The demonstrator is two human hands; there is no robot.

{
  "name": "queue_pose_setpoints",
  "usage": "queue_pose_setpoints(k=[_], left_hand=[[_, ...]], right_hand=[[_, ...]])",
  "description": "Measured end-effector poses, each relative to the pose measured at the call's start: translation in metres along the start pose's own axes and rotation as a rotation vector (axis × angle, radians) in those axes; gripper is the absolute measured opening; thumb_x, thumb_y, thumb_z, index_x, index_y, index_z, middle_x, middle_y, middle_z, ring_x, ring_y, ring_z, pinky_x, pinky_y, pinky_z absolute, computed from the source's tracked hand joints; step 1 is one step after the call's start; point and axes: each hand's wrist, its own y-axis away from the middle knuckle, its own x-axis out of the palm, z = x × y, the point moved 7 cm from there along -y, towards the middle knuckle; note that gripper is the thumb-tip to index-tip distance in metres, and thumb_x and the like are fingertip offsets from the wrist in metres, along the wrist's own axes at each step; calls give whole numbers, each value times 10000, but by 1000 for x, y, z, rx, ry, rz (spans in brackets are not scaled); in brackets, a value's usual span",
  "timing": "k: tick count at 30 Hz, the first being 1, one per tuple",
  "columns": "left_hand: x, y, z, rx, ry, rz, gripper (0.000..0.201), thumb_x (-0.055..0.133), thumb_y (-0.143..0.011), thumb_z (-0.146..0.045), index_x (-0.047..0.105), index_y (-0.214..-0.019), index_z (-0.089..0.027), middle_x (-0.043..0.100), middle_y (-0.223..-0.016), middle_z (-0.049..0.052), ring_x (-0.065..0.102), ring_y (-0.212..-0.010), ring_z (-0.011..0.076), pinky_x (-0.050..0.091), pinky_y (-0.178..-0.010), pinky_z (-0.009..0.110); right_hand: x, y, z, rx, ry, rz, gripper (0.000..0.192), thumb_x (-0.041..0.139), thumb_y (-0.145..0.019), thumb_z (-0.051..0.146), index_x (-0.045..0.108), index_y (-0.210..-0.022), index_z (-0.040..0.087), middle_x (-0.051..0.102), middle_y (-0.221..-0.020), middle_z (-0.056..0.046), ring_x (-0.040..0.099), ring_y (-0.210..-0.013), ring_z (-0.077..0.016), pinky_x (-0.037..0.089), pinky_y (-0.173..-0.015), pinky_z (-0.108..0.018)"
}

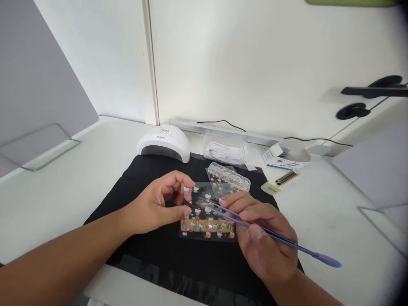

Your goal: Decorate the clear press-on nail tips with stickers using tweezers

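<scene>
My left hand point(159, 204) hovers over a black mat point(153, 250) and pinches a small clear nail tip point(186, 190) between thumb and fingers. My right hand point(264, 238) grips thin blue tweezers point(287, 240) like a pen, their tips reaching toward the nail tip. Under both hands lies a clear sheet of cartoon nail stickers point(207, 219). Just behind it sits a clear plastic box of nail tips point(229, 176).
A white nail lamp point(163, 143) stands at the mat's far edge. A clear bag of packets point(226, 152), a blue-and-white box point(283, 156) and a small brush point(280, 180) lie to the right. Grey dividers point(38, 85) flank the white desk.
</scene>
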Motion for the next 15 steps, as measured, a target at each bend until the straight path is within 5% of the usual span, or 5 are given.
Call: queue_pose_setpoints(k=[10,15], left_hand=[[2,0,-7,138,-13,30,468,718,-831,-94,504,-1202,-283,558,-944,-13,502,-712,86,450,-641,201],[4,1,-6,143,-24,32,386,695,-863,-107,523,-1168,-268,549,-917,-12,514,-713,85,462,-641,193]], right_hand=[[-2,-4,1,-14,25,-47,118,624,-906,277,738,-913,244,695,-738,-54,650,-810,-250,536,-807,-479],[-5,-2,-1,-12,13,-62,126,609,-913,259,732,-935,244,700,-766,-52,648,-847,-254,519,-830,-478]])
